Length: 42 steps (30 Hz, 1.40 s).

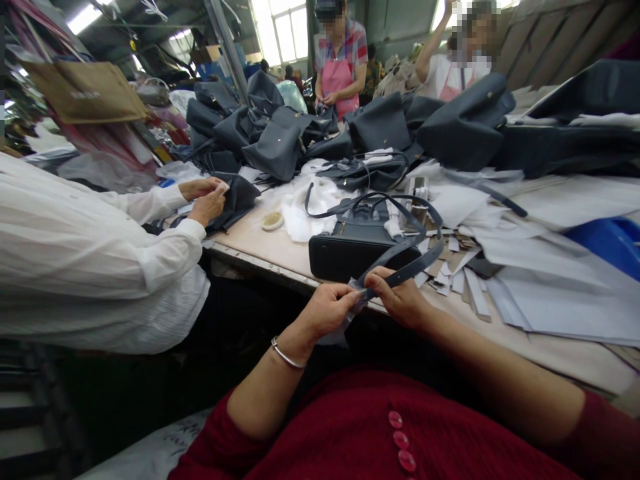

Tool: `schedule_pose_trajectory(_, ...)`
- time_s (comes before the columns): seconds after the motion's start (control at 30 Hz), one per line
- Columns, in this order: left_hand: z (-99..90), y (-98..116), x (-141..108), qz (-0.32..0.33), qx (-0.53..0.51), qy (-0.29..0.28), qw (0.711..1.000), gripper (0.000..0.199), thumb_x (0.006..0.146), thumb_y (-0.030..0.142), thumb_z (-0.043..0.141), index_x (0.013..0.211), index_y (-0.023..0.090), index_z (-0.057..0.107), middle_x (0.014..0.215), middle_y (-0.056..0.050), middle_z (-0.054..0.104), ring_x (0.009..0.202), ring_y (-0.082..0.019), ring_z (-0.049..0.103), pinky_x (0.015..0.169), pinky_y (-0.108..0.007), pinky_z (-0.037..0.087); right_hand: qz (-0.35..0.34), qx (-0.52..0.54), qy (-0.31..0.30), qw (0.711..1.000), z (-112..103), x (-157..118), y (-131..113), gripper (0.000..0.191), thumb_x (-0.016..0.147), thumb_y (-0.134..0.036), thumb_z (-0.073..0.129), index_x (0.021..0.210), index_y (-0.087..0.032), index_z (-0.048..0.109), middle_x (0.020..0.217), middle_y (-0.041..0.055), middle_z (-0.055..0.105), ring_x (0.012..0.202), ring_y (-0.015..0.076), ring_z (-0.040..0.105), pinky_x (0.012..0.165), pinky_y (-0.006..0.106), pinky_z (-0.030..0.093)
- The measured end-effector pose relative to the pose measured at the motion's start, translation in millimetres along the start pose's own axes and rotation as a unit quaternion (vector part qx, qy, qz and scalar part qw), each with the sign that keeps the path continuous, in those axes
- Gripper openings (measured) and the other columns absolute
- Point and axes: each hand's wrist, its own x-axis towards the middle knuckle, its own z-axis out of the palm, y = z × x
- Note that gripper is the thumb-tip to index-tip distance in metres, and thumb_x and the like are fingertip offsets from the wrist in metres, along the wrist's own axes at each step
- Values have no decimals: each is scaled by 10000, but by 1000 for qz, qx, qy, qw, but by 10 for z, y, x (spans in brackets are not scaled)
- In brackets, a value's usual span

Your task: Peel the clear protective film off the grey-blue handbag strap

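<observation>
My right hand is closed around a dark navy strap near its end. Beside it, my left hand pinches a piece of clear plastic wrap at the tip of that strap. The strap loops up and back to a dark navy handbag, which lies on its side at the table edge just beyond my hands. A gold zipper and white wrapping show on the bag. The strap's very end is hidden by my fingers and the plastic.
The worktable carries a heap of navy bags at the back and a tape roll. Paper strips and white sheets lie to the right. A co-worker in a white shirt works close on my left; two people stand across.
</observation>
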Motion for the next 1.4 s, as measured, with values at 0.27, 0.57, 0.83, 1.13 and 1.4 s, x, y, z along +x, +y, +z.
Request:
schedule_pose_trajectory(0.27,49,-46,-40,-10,4,33,999,553,852,627,571,730,109,723,619,-22,595,577,-116,491,555,-231,368,76,16,73,994,-52,8,-18,522,993,-569,342,679,-203,544,569,-14,469,537,142,458,541,286,341)
schedule_pose_trajectory(0.57,134,-70,-10,17,25,48,998,526,887,584,533,644,123,607,599,6,487,573,-97,392,527,-223,309,59,-72,3,996,166,-98,-113,456,967,-561,383,696,-215,508,646,11,518,600,168,486,580,302,335)
schedule_pose_trajectory(0.83,58,-90,-93,46,94,86,991,448,928,502,512,709,134,644,698,-11,550,660,-121,470,609,-238,370,267,347,84,895,-59,-24,36,512,902,-654,439,667,-206,519,486,-48,378,391,97,277,414,260,188)
schedule_pose_trajectory(1.13,103,-36,-101,67,126,80,986,455,938,501,492,649,156,559,642,18,486,618,-109,419,594,-237,343,170,96,68,978,10,-66,-75,631,873,-711,478,512,-197,539,500,16,507,482,136,458,485,285,357)
schedule_pose_trajectory(1.4,159,-50,-161,79,117,49,989,447,959,468,489,681,145,623,667,7,525,625,-108,455,605,-233,376,325,423,114,838,11,165,54,340,798,-499,674,798,-159,662,640,17,595,500,121,497,444,236,386)
